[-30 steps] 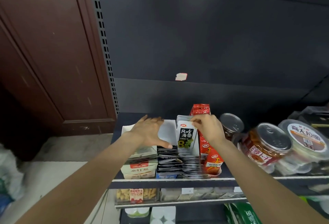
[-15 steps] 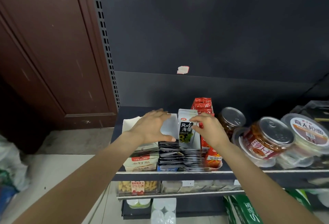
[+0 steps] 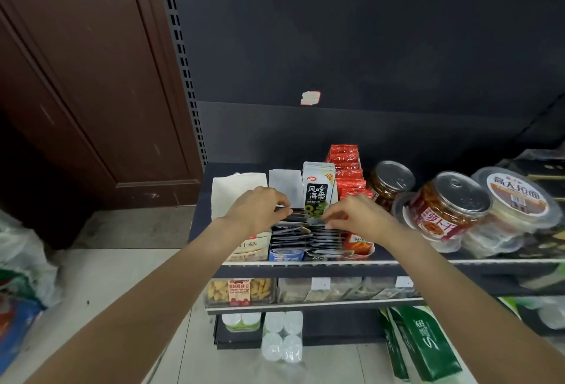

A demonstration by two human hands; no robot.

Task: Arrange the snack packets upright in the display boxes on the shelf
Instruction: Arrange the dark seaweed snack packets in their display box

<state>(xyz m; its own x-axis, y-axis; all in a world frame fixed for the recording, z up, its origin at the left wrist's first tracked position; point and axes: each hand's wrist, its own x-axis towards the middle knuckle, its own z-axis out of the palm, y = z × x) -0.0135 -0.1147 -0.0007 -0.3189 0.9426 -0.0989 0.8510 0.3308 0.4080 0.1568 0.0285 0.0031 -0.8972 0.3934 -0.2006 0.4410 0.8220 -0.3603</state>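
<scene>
left hand: fingertips hidden among the dark foil snack packets, grip unclear. cream cardboard display box: front covered by the left wrist. round clear-lidded tub: label blurred. green-and-white packs: cut off at the bottom edge.

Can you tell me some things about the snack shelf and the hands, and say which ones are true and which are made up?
1. Both hands are on the dark packets. True: the left hand and right hand pinch the dark packets in the middle boxes.
2. The white and black packet stands upright. True: the white and black packet stands behind the dark ones.
3. The red packets are left of the white box. False: the red packets are right of the white box.
4. The metal-lidded jars sit on the floor. False: the jars are on the shelf.
</scene>
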